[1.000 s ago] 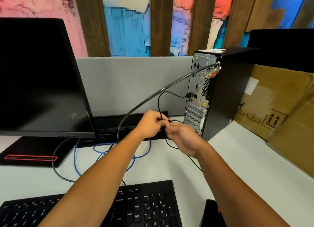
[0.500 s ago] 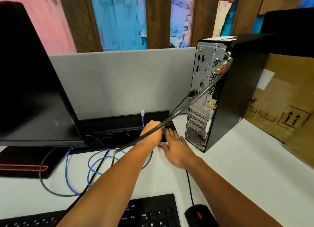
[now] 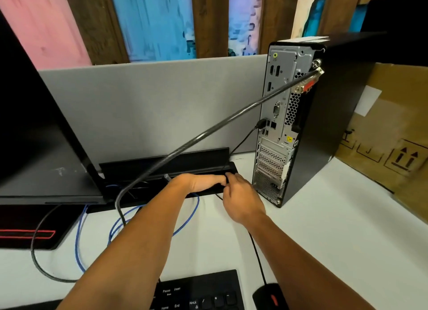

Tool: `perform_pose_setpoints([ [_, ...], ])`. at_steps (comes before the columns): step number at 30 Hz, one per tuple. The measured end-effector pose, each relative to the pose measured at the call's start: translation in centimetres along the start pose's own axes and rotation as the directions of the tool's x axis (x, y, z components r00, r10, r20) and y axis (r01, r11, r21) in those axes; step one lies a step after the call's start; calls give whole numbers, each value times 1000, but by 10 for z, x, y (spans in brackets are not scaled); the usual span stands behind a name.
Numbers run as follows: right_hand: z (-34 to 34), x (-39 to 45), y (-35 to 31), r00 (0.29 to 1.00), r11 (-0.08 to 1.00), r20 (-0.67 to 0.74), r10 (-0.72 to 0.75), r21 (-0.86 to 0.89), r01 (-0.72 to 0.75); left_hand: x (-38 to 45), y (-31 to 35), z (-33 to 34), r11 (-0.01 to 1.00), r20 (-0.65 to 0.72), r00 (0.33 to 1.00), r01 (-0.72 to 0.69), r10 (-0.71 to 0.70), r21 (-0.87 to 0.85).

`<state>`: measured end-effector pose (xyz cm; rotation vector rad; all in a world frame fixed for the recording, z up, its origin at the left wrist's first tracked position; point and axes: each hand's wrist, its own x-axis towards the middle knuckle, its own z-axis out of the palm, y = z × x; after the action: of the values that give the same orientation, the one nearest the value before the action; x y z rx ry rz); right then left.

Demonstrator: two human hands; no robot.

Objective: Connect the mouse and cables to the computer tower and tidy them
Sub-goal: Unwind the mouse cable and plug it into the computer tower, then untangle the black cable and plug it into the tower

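White desk [image 3: 324,240]; mouse cable [image 3: 256,251] into cable tray [image 3: 162,166].

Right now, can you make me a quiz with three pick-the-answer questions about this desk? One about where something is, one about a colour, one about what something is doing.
1. Where is the mouse?
A. on top of the tower
B. on the desk right of the keyboard
C. behind the monitor

2. What colour is the looped cable lying under the arms?
A. blue
B. yellow
C. green

3. What are the hands doing?
A. typing
B. lifting the cardboard box
C. holding the thin black cable at the cable tray

Answers: B, the mouse sits beside the keyboard's right end. A, the loops are blue. C, the left hand and right hand meet on the thin cable plugged into the tower.
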<state>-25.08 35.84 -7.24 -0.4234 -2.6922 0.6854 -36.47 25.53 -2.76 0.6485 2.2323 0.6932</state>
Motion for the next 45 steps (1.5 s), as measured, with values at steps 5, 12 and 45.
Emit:
perform_pose_setpoints([
  [5, 1, -5, -1, 1000, 1000, 10, -9, -12, 9, -2, 18, 10, 939, -61, 991, 133, -120, 317],
  [12, -6, -10, 0, 997, 989, 57, 51, 133, -58, -10, 32, 29, 913, -400, 916, 177, -17, 368],
  [45, -91, -156, -83, 988, 904, 147, 39, 416, -97, -224, -39, 96, 834, -479, 713, -283, 513, 473],
])
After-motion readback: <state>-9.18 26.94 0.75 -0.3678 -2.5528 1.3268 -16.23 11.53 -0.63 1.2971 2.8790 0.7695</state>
